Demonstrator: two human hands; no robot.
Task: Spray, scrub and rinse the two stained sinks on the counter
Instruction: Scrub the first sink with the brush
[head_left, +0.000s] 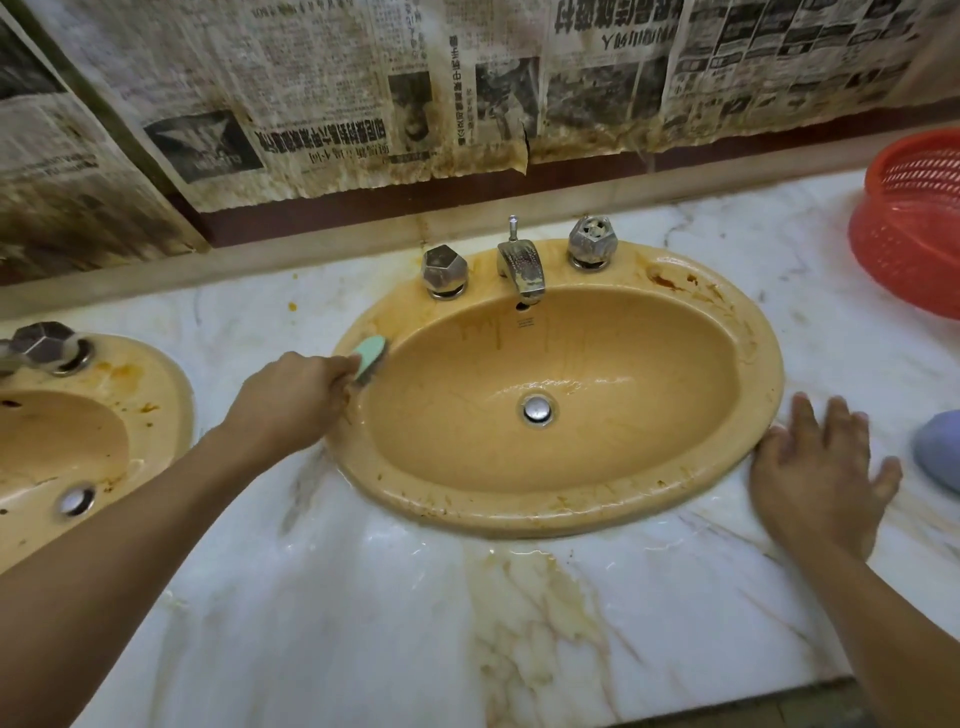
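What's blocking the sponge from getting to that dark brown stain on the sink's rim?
Across the open bowl, nothing visible. The left hand holds the sponge on the left rim; the stain is back right. Along the back rim, the left knob, faucet and right knob stand between.

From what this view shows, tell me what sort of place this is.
Probably a run-down shared washroom: a stained tan sink and a second sink share one marble counter, a chrome faucet stands behind the basin, and soiled newspaper covers the wall.
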